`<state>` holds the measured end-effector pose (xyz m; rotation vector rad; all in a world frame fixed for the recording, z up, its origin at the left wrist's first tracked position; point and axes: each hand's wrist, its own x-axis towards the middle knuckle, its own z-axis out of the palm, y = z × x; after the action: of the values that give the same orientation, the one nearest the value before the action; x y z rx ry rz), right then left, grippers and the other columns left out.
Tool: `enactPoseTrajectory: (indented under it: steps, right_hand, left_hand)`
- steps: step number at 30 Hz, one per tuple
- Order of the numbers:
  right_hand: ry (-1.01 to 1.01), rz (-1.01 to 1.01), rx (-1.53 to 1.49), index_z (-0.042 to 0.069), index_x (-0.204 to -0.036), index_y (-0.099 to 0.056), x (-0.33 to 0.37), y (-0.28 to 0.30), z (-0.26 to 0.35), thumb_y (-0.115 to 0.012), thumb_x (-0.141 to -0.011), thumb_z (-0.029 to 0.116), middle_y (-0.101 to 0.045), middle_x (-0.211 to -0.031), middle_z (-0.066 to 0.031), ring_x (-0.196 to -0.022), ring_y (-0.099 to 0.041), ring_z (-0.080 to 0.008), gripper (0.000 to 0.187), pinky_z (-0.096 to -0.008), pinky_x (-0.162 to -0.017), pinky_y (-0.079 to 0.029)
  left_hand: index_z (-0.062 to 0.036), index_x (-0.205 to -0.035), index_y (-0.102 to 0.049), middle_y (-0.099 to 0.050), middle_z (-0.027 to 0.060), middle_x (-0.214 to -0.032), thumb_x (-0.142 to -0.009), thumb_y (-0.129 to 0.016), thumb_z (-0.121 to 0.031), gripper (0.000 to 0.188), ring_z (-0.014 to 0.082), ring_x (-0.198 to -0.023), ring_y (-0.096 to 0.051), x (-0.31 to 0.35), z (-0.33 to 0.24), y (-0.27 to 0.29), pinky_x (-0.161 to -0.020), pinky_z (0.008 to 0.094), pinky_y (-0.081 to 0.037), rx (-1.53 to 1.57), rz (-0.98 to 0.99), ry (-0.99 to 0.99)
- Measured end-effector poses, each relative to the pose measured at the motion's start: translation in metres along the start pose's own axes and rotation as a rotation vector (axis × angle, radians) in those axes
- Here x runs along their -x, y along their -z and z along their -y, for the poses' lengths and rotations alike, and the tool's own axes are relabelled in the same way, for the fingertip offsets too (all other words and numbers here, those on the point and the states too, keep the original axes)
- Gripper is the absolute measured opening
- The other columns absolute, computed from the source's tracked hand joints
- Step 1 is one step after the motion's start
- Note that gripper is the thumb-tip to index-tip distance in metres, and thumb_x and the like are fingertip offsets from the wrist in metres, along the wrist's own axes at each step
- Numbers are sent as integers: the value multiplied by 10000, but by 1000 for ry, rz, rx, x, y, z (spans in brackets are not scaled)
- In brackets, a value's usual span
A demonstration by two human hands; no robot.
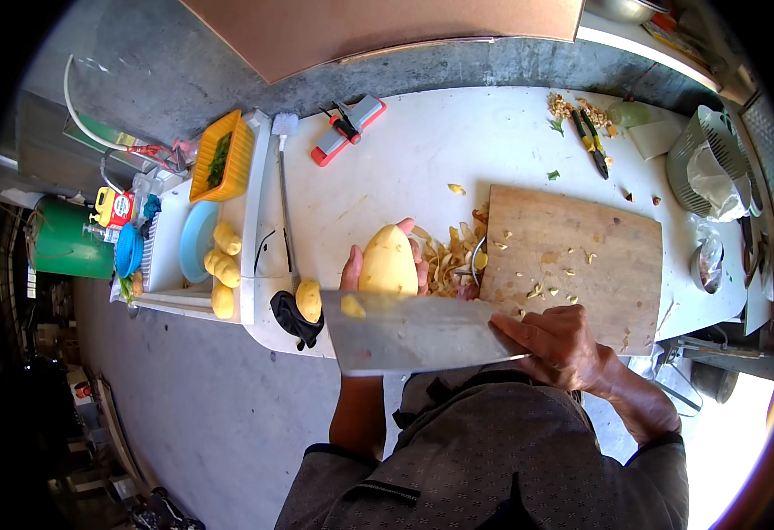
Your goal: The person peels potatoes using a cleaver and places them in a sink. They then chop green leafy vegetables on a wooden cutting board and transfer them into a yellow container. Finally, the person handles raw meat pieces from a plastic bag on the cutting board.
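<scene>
My left hand (352,268) is closed around a large peeled potato (388,256), its fingers and thumb showing on both sides of it. My right hand (562,346) grips the handle of a wide cleaver (413,337). The blade lies across the view just below the potato and hides my left wrist; a small yellowish piece shows at its upper left. Whether the edge touches the potato I cannot tell. Peelings (450,265) are heaped to the right of my left hand, beside a wooden cutting board (572,238) with small scraps on it.
A potato (308,300) sits near a black cloth (291,321) at the table's front left. Several potatoes (222,265) line the sink's edge, by a blue basin (198,240) and an orange basket (238,163). Farther back lie a sharpening stone (349,131) and pliers (592,144).
</scene>
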<state>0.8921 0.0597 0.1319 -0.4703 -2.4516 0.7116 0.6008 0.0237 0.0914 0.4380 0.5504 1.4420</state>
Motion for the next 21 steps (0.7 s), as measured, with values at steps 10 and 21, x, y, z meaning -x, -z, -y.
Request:
enactPoseTrajectory:
  steps: [10,21]
  right_hand:
    - [41,80,50,21,-1233,-657,16,-14,14,-743,-883,100,-568,-675,-34,-501,-596,-200,370,-357,-453,-494]
    - [-29,35,32,8,-1251,-639,7,-10,6,-750,-838,82,-627,-718,-70,-521,-609,-220,434,-375,-474,-497]
  left_hand:
    - [-47,-1566,-375,-530,77,-1177,-1067,-326,-597,744,209,-948,-532,-1,-6,15,-725,372,-475,-81,72,53]
    - [16,-1545,-388,-565,113,-1092,-1052,-391,-592,784,219,-885,-559,10,-1,2,-674,327,-486,44,-226,105]
